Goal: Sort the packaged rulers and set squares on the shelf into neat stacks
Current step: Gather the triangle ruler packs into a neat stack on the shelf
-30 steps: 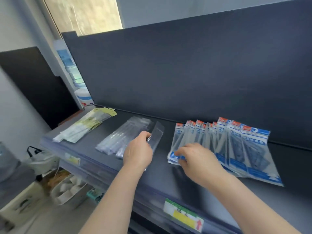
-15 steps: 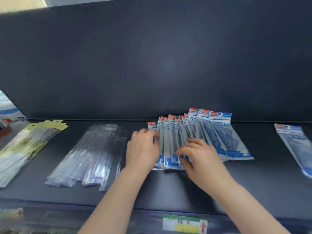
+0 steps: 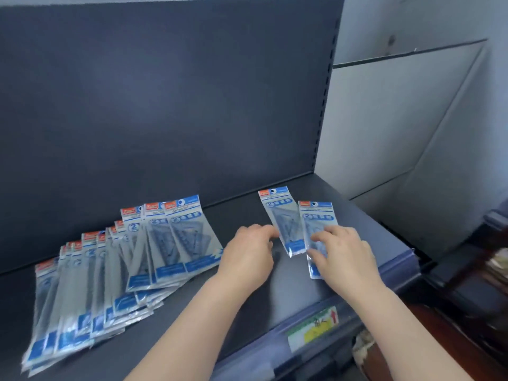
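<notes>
To stack strays, our right hand (image 3: pixel 343 257) pinches the right packet (image 3: pixel 319 217); our left hand (image 3: pixel 247 257), fingers curled, touches the left packet (image 3: pixel 281 215), grip unclear.

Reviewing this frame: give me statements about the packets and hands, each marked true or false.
1. The rightmost packet and its neighbour packet lie apart from the fanned spread. True.
2. The right hand touches the rightmost packet. True.
3. The fanned spread is a squared-up stack. False: its packets overlap, fanned out across the shelf.
4. The left hand holds a packet in the air. False: it sits low by the neighbour packet's left edge.
</notes>
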